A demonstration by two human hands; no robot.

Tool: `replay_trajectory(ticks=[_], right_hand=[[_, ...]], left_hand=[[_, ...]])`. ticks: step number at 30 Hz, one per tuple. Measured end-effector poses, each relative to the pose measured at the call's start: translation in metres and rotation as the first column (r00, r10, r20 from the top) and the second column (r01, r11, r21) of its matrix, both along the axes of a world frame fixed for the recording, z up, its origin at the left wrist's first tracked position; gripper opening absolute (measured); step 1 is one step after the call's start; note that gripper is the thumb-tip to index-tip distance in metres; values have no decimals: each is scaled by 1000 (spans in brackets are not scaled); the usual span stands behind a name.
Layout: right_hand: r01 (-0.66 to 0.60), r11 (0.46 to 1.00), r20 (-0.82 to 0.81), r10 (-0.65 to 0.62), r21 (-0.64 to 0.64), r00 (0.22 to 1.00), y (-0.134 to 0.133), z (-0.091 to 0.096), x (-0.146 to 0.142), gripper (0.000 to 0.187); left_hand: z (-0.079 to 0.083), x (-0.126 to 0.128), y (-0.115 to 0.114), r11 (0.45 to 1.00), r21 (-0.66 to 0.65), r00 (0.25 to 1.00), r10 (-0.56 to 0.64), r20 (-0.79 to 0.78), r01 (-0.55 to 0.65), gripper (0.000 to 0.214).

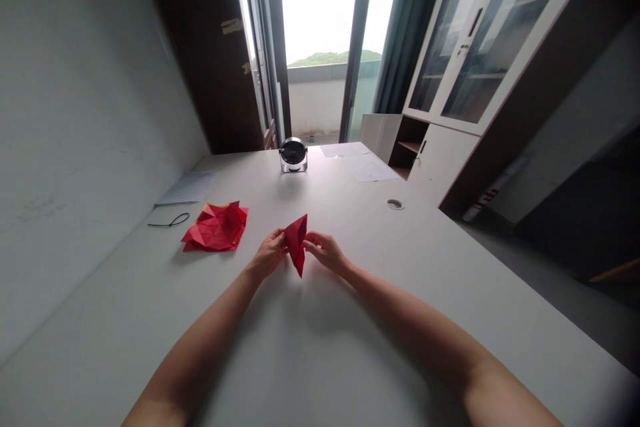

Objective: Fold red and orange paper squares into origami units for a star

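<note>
A folded piece of red paper (296, 241), pointed at its top and bottom, is held up just above the white table (320, 347). My left hand (271, 252) pinches its left edge, with the thumb at the side of the paper. On the opposite side, my right hand (324, 250) has its fingers closed at the right edge; the paper partly covers the fingertips. To the left of my hands lies a creased, crumpled sheet of red paper (216, 227) with yellowish edging.
A round black device on a metal stand (293, 155) stands at the table's far end. White papers (375, 168) lie at the back right, near a round cable hole (395, 204). A black cord (173, 221) and a pale sheet (187, 187) lie by the left wall.
</note>
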State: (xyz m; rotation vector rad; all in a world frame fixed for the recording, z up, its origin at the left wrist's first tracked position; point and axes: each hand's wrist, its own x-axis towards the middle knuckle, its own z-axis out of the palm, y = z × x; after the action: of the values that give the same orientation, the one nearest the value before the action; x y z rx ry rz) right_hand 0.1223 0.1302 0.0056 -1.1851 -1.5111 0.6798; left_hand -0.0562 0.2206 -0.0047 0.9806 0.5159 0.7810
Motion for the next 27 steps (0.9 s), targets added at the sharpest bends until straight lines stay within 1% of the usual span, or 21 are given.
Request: replay_trajectory(ticks=[4, 8, 11, 19, 23, 27], right_hand=[[-18, 999, 13, 18, 34, 1000, -3, 4, 0, 35], [-32, 997, 60, 28, 74, 998, -6, 10, -2, 33], [-43, 996, 67, 38, 80, 997, -7, 11, -2, 32], [-45, 995, 71, 38, 86, 997, -6, 10, -2, 27], [-8, 996, 57, 3, 84, 998, -3, 6, -3, 22], [38, 997, 2, -38, 61, 999, 2, -1, -2, 18]], left_hand=[[2, 1, -3, 1000, -19, 999, -20, 32, 21, 37], [3, 1, -4, 1000, -22, 999, -21, 32, 22, 34], [2, 1, -4, 999, -21, 999, -25, 37, 26, 32], [2, 2, -3, 1000, -11, 999, -21, 24, 22, 34], [-1, 1, -1, 1000, -3, 1000, -18, 25, 18, 37], [-5, 2, 1, 1000, 21, 1000, 8, 14, -8, 38]])
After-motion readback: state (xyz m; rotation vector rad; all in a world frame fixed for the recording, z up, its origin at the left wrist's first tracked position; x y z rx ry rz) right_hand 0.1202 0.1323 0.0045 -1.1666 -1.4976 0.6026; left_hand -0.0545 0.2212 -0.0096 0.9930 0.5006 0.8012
